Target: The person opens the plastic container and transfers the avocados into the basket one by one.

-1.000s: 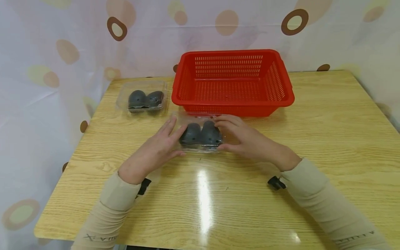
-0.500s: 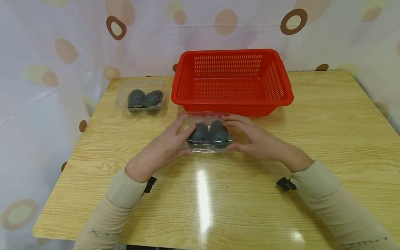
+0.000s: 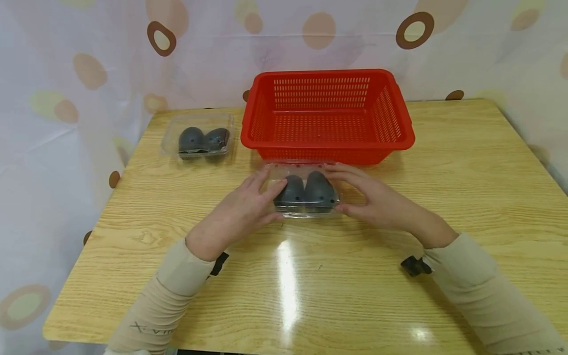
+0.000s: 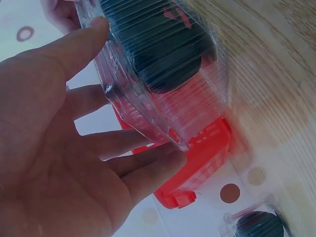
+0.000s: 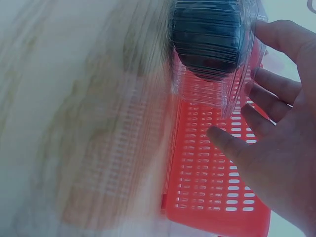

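A clear plastic clamshell box lies close over the table, in front of the red basket. Inside are two dark, egg-shaped fruits that look like avocados. My left hand grips the box's left end, thumb at the near side and fingers towards the far side. At the other end my right hand holds it the same way, thumb near and fingers spread along the far edge. In the left wrist view the ribbed side of the clamshell box shows between thumb and fingertips.
Behind the box stands a red slotted plastic basket with nothing in it. A second clear box with two more dark fruits sits at the back left. A patterned curtain hangs behind the wooden table.
Both hands have shifted the clamshell box to the right, keeping their hold at its two ends. The basket and the second box stay in place.
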The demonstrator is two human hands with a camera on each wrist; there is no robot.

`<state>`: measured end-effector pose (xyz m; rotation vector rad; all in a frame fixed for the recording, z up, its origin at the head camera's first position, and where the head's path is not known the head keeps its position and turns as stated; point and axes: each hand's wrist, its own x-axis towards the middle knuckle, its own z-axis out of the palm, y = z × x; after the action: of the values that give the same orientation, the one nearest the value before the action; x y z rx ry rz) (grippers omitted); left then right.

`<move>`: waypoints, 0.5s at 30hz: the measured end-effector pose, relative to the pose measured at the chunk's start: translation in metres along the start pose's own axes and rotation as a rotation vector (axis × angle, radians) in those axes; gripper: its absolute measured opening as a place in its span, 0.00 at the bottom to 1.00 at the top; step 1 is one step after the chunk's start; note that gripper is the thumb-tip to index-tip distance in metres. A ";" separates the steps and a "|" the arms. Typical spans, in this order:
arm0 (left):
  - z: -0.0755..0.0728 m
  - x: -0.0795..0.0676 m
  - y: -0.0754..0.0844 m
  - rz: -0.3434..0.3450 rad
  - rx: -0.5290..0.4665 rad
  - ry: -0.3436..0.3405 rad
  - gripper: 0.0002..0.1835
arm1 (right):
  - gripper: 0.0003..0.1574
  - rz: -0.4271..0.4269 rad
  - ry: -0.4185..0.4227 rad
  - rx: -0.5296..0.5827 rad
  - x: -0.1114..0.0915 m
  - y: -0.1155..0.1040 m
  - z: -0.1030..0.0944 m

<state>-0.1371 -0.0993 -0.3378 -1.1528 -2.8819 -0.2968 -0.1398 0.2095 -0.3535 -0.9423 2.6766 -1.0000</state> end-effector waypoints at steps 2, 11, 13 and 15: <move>0.000 0.001 0.002 0.008 0.009 0.010 0.39 | 0.40 -0.008 0.014 -0.002 -0.002 0.000 0.000; 0.001 0.005 0.005 0.004 0.044 0.020 0.38 | 0.42 0.001 0.071 0.018 -0.009 0.001 0.002; 0.000 0.005 0.006 -0.005 0.054 0.022 0.38 | 0.41 0.025 0.075 0.018 -0.011 0.001 0.003; -0.001 0.006 0.008 -0.006 0.053 0.031 0.38 | 0.40 0.050 0.084 0.016 -0.012 0.000 0.003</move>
<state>-0.1367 -0.0898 -0.3350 -1.1209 -2.8489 -0.2350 -0.1289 0.2153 -0.3574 -0.8446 2.7413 -1.0712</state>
